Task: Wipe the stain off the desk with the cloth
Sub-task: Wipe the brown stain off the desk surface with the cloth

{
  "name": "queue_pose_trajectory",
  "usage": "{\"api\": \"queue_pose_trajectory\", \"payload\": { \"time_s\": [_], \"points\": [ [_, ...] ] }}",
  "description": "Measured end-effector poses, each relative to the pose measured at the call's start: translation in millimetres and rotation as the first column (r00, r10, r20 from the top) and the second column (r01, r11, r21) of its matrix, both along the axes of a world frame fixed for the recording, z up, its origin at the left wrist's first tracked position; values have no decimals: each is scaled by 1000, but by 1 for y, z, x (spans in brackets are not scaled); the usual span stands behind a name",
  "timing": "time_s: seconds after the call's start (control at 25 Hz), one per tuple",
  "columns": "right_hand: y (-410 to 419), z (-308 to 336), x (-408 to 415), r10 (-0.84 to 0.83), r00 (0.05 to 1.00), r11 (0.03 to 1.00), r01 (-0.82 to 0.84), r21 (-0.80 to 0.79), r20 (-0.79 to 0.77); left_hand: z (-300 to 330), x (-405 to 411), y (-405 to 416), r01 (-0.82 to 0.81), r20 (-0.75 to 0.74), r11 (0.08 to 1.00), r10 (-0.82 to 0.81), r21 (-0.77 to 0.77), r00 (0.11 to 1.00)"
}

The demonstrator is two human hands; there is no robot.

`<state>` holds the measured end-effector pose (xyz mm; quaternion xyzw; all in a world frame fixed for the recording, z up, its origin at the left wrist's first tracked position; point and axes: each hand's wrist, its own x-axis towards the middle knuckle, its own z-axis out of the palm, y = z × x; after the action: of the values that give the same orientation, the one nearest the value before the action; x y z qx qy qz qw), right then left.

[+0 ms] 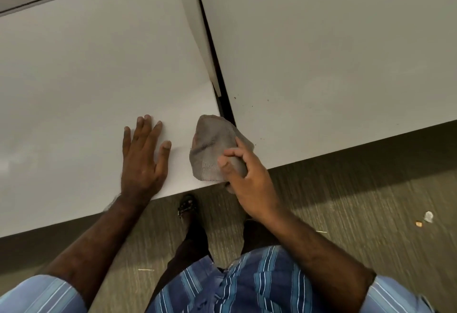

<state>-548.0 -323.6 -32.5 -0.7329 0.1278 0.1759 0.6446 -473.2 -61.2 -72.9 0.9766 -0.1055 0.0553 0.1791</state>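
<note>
The right hand (247, 179) grips the grey cloth (215, 147), bunched at the near corner of the white desk (86, 77). Just beside it, the left hand (144, 157) lies flat, fingers spread (palm down). Dark specks (265, 102) lie beyond the right hand.

No readable text, label, brand, number or sign anywhere in the view.
</note>
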Motion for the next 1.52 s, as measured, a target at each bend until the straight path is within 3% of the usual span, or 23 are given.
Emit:
{"api": "queue_pose_trajectory", "payload": {
  "time_s": [0.16, 0.4, 0.56, 0.8, 0.88, 1.04, 1.2, 1.36, 1.52],
  "points": [
    [19, -13, 56, -66, 998, 977, 65, -205, 4, 1, 2, -2, -6, -21, 1000, 6, 1, 1000],
    [39, -28, 144, -131, 991, 956, 132, -263, 22, 3, 1, -3, -22, -36, 1000, 22, 11, 999],
    [24, -29, 108, -73, 996, 974, 81, -213, 43, 4, 0, -4, -28, -46, 1000, 29, 8, 999],
    [5, -14, -16, -20, 994, 975, -4, -221, -107, 6, 0, -4, -32, -65, 999, 32, -2, 997],
    [7, -12, -1, -33, 990, 980, 5, -196, -139, 7, -1, -6, -34, -69, 999, 33, -11, 997],
    [25, -18, 78, -80, 996, 971, 71, -230, -31, 8, 0, -5, -31, -60, 999, 30, -22, 998],
    [41, -21, 143, -158, 987, 967, 148, -208, -30, 8, -2, -4, -40, -67, 998, 38, -38, 997],
    [38, -29, 112, -193, 979, 971, 183, -152, -57, 7, -2, 0, -33, -91, 996, 26, -84, 996],
    [46, -27, 45, -259, 964, 944, 238, -226, -65, 7, -4, 5, -11, -81, 985, -3, -171, 997]
  ]
}}
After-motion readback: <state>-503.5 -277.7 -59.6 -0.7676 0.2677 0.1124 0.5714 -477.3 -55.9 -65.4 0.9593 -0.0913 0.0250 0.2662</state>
